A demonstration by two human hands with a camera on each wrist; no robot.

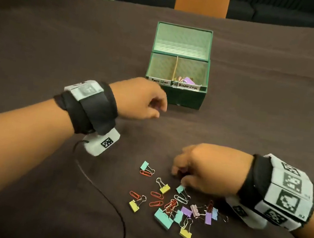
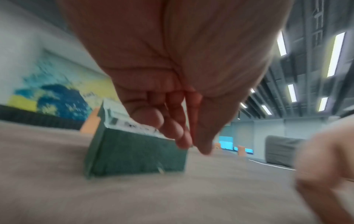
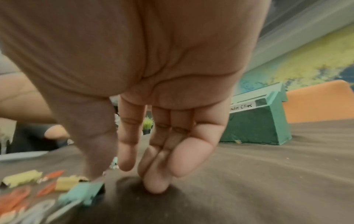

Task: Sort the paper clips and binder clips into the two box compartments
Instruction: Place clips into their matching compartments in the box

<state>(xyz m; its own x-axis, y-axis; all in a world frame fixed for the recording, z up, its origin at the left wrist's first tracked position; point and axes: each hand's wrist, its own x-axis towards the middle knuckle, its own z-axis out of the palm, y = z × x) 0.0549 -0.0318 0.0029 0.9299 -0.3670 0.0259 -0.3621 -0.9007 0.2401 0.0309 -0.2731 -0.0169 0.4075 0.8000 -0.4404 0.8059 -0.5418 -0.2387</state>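
Both grips unclear: left hand curled, right hand over clips.

One green box, lid open, two compartments. Two hands: left hand, right hand. Loose binder clips on cloth: three yellow, about four teal, about three purple. Red paper clips: at least five; tangled ones uncountable. One white paper clip.
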